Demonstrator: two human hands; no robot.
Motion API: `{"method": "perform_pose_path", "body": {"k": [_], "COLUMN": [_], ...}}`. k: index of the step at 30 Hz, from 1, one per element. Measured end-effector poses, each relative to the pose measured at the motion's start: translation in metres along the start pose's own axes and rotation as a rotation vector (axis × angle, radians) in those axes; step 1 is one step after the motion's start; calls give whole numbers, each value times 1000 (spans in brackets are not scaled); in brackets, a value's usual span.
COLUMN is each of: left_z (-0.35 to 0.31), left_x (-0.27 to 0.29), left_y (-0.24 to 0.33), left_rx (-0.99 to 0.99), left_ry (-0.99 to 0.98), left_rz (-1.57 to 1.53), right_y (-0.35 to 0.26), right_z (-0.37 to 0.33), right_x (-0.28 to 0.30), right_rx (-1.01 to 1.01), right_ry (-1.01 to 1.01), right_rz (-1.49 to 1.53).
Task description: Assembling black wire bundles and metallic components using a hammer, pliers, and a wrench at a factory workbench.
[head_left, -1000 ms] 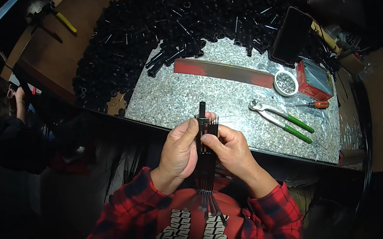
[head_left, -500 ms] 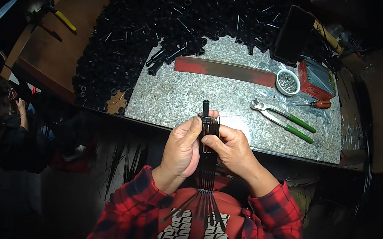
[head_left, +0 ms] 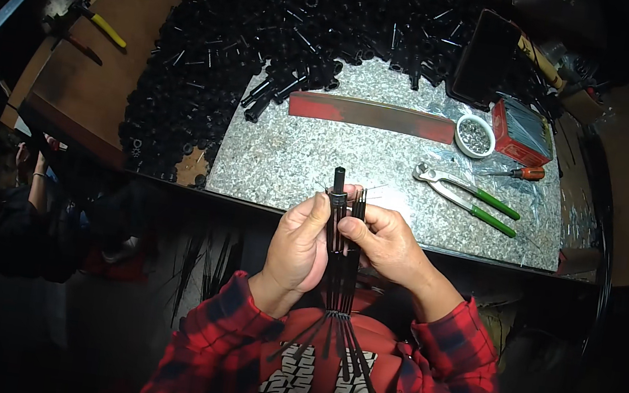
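In front of my lap, just off the table's near edge, I hold what looks like an umbrella frame in both hands. My left hand [head_left: 301,231] is closed around a black ribbed runner [head_left: 339,184], a tube that stands upright with its narrow end up. With thumb and fingers my right hand [head_left: 379,242] pinches a bundle of thin black ribs [head_left: 353,262] beside the runner. These ribs hang down, are joined near my apron, and fan out below the joint. A thin wire shows above my right fingers; its ends are hard to make out.
On the speckled board [head_left: 295,162] lie green-handled pincers [head_left: 468,200], an orange-handled screwdriver [head_left: 525,173], a red-grey bar [head_left: 372,114], a white cup of small metal bits [head_left: 475,136] and a red box [head_left: 522,133]. Black tubes [head_left: 210,77] are heaped behind. A phone-like dark slab [head_left: 483,58] stands far right.
The ribs have parted, with a gap between those by the runner and the bundle in my right hand. My right thumb has shifted slightly right. The runner has turned or tilted a little.
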State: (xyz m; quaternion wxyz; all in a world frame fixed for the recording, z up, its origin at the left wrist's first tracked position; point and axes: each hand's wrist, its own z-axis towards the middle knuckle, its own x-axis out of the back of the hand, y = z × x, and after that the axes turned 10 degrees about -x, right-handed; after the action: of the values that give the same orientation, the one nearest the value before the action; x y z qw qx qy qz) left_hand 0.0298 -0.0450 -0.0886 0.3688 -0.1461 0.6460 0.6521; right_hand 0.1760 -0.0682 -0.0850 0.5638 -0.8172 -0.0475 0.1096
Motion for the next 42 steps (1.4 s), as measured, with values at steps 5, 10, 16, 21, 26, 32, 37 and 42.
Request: {"method": "perform_pose_path", "body": {"k": [5,10,16,21,26,32,37,42], "left_z": [-2,-1,-5,-3,3,11,9,4], "left_x": [-5,-7,-3,-1,8,21,22,13], "left_y": [2,3,-1,4,5,4,-1,0], "left_rx": [19,2,5,53,158,214,164,99], "left_ry": [-20,26,-17,-97,-184,-233,-222,-215], "left_rz": [-9,28,17,-65,-238,-413,-397,-214], "right_y": [-2,-3,-28,-30,-40,-88,-113,-101], "right_z": [3,2,-17,-19,-19,6,75,129], "right_x": [5,-5,-12,-10,14,67,113,148], "right_rx": [-2,78,149,89,-151,-130,281,523], "right_ry": [-61,47,121,116,-41,-102,493,620], "right_rz": [-59,-80,-571,-631,-708,-954,-1205,-1736]}}
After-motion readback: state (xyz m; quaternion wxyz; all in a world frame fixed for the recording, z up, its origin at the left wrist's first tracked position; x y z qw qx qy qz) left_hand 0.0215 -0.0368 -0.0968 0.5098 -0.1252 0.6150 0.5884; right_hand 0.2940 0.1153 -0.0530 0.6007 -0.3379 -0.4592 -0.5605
